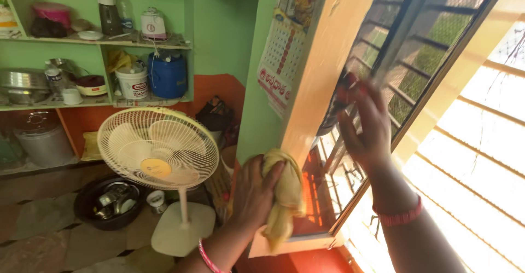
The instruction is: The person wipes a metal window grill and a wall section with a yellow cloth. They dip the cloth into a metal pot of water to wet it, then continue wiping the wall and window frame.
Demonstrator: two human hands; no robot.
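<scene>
My left hand [252,193] grips a crumpled yellow cloth [284,196] and presses it against the lower part of the pale wooden window frame [322,70]. My right hand [365,125] reaches up to the open window shutter [415,43], fingers closed round a small dark and red object [343,93] that I cannot make out clearly. Both wrists wear pink bangles.
A cream pedestal fan [158,150] stands on the floor to the left, beside a black tub of steel vessels [109,202]. Green shelves [98,43] hold jars, a blue container and pots. A calendar [281,59] hangs on the green wall. Window bars [481,141] lie to the right.
</scene>
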